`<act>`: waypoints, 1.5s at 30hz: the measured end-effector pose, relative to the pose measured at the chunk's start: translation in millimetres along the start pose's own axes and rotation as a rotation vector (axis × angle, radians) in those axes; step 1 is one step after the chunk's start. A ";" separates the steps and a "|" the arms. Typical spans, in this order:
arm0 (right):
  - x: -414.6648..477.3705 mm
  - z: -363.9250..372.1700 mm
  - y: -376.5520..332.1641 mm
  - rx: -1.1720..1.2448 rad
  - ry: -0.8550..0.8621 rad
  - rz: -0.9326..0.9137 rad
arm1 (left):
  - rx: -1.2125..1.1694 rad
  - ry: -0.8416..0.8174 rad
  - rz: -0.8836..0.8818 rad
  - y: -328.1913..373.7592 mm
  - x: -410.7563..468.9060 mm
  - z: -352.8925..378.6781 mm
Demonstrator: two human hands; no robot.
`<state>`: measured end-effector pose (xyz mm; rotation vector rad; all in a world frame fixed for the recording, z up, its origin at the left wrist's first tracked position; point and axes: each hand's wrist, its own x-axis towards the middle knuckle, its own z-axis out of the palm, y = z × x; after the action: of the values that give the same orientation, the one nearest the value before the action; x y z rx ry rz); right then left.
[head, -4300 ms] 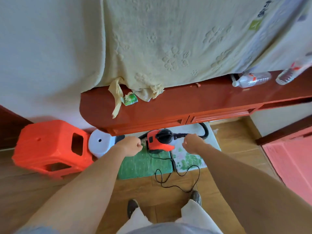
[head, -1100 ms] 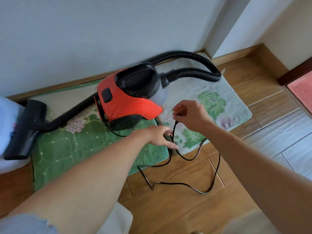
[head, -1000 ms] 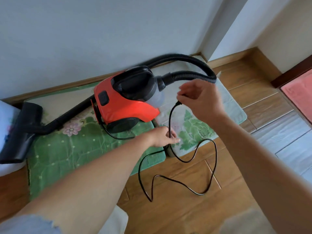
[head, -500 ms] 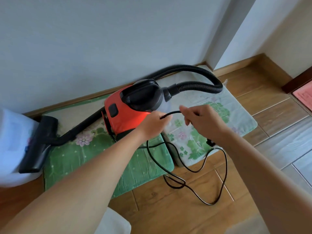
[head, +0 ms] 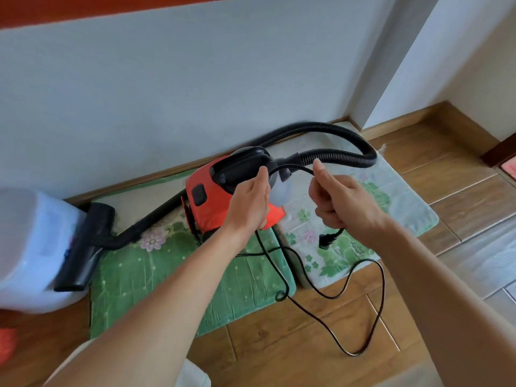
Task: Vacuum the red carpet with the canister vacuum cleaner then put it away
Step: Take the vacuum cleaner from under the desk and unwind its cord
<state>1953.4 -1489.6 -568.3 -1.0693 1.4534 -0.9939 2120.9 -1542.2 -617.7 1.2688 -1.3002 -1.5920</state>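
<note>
The red and black canister vacuum (head: 206,196) stands on a green floral mat (head: 173,277) by the wall. Its black hose (head: 335,141) loops to the right and its floor nozzle (head: 83,247) lies at the left. Both of my hands hold the black power cord (head: 329,314) in front of the canister. My left hand (head: 250,202) grips it near the canister's handle. My right hand (head: 337,205) grips it to the right, and the plug (head: 326,240) dangles below that fist. The remaining cord trails in loops over the wooden floor.
A pale floral mat (head: 363,219) lies right of the green one. A white plastic container (head: 30,247) stands at the left, against the nozzle. A red wooden edge (head: 83,7) runs along the top. A strip of red carpet (head: 509,170) shows at the far right.
Both hands have risen with the cord, stretching a length between them above the canister. The plug now hangs under my right hand, and less cord lies on the floor.
</note>
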 end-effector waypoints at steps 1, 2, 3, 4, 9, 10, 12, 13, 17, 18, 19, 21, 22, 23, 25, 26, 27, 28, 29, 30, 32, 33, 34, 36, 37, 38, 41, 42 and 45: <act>0.1 2.4 0.9 0.014 0.058 -0.025 | -0.006 -0.030 0.023 0.7 -2.5 2.1; 0.7 3.2 1.2 0.048 0.118 -0.062 | -0.011 -0.062 0.043 0.8 -6.3 3.8; 0.2 1.5 -0.3 0.109 0.159 -0.097 | -0.010 -0.088 0.055 0.7 -9.5 5.5; -1.3 -2.5 -2.9 0.184 0.172 -0.130 | -0.009 -0.101 0.053 1.1 -11.9 5.6; -4.5 -9.7 -6.6 0.329 0.143 -0.263 | 0.070 -0.141 0.017 3.6 -14.8 11.0; -4.2 -2.8 -3.2 0.286 0.119 -0.250 | 0.093 -0.157 0.034 4.2 -17.6 15.6; -4.5 8.5 2.9 0.136 0.060 -0.190 | 0.063 -0.154 0.059 8.4 -22.0 21.7; -5.1 9.1 3.4 0.066 0.028 -0.174 | 0.043 -0.128 0.066 10.8 -21.1 20.7; -9.2 -5.7 -11.3 0.168 -0.053 -0.110 | 0.167 -0.037 0.136 7.6 -8.3 5.6; -9.1 -8.1 -13.0 0.196 -0.034 -0.083 | 0.187 -0.060 0.154 7.5 -8.6 4.9; -8.9 -7.8 -12.8 0.166 -0.015 -0.055 | 0.159 -0.083 0.165 9.4 -10.3 5.9; -8.0 -2.3 -5.9 -0.028 -0.036 -0.011 | 0.000 -0.097 0.141 17.9 -12.9 7.5; -8.5 2.8 -1.8 -0.115 -0.083 0.008 | -0.069 -0.104 0.133 21.2 -12.6 6.4; -9.9 9.0 1.4 -0.162 -0.144 0.014 | -0.103 -0.114 0.132 22.4 -12.0 5.1; -11.2 20.3 7.1 -0.146 -0.189 -0.034 | -0.084 -0.149 0.164 22.4 -13.3 4.7; -11.1 25.4 8.4 -0.112 -0.148 -0.072 | -0.067 -0.171 0.180 22.2 -14.9 6.6; -10.4 29.2 9.1 -0.070 -0.095 -0.103 | -0.062 -0.188 0.183 21.9 -16.6 9.8; -8.8 31.6 10.1 -0.027 -0.062 -0.115 | -0.077 -0.204 0.177 22.4 -18.1 12.4; -7.5 32.7 11.5 0.007 -0.074 -0.108 | -0.093 -0.220 0.168 23.6 -19.9 14.1; -6.9 33.5 13.8 0.025 -0.124 -0.083 | -0.123 -0.242 0.153 24.3 -21.1 14.7; -6.5 35.8 20.8 -0.048 -0.232 -0.035 | -0.175 -0.322 0.115 26.0 -22.4 11.6; -5.9 37.4 26.0 -0.146 -0.260 -0.020 | -0.140 -0.333 0.128 26.6 -22.1 10.1; -5.4 39.6 30.0 -0.252 -0.282 -0.014 | -0.073 -0.319 0.162 26.8 -21.2 9.1; -3.5 46.2 34.5 -0.411 -0.314 -0.036 | 0.043 -0.268 0.231 26.5 -17.5 8.1; -1.9 48.1 34.9 -0.461 -0.311 -0.048 | 0.069 -0.239 0.258 26.4 -14.9 7.2; -0.4 49.1 33.4 -0.485 -0.289 -0.055 | 0.094 -0.214 0.295 25.6 -12.2 5.2; 5.8 42.4 26.8 -0.328 -0.099 -0.096 | 0.170 -0.135 0.364 18.8 -11.9 5.0; 8.8 37.4 24.1 -0.196 0.000 -0.101 | 0.174 -0.147 0.326 13.5 -14.9 8.5; 17.1 16.8 10.6 0.185 0.251 -0.130 | 0.233 -0.369 0.097 -9.9 -27.9 25.7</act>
<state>1967.7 -1504.1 -585.0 -0.9378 1.4699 -1.3678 2104.1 -1506.8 -620.1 1.0548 -1.7929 -1.6952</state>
